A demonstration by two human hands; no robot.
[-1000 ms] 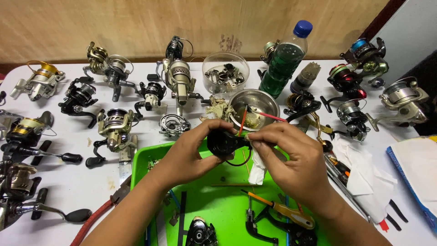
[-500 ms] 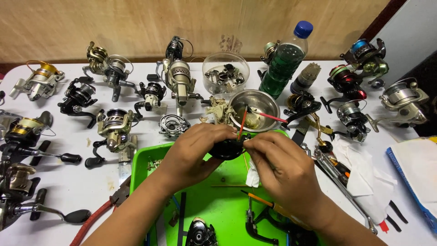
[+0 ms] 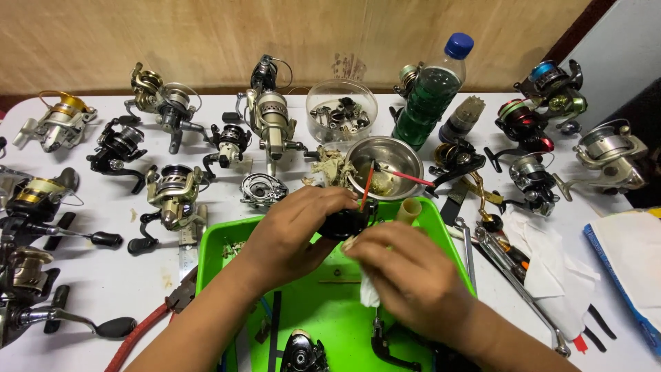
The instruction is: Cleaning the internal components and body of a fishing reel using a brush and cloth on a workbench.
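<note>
where reels crowd the white table [image 3: 103,289], hands work over a green tray [image 3: 330,317].

Both forearms reached in from the bottom edge and met at the middle. The left hand [image 3: 296,231] was curled, fingers closed in a grip. The right hand [image 3: 406,275] lay palm down just beside it, fingers bent inward.

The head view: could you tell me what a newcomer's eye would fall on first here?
Probably the bright green tray at the near edge of the white table, where the left hand grips a black reel part and the right hand presses a white cloth. Around it lie many fishing reels, with a green bottle behind.
</note>
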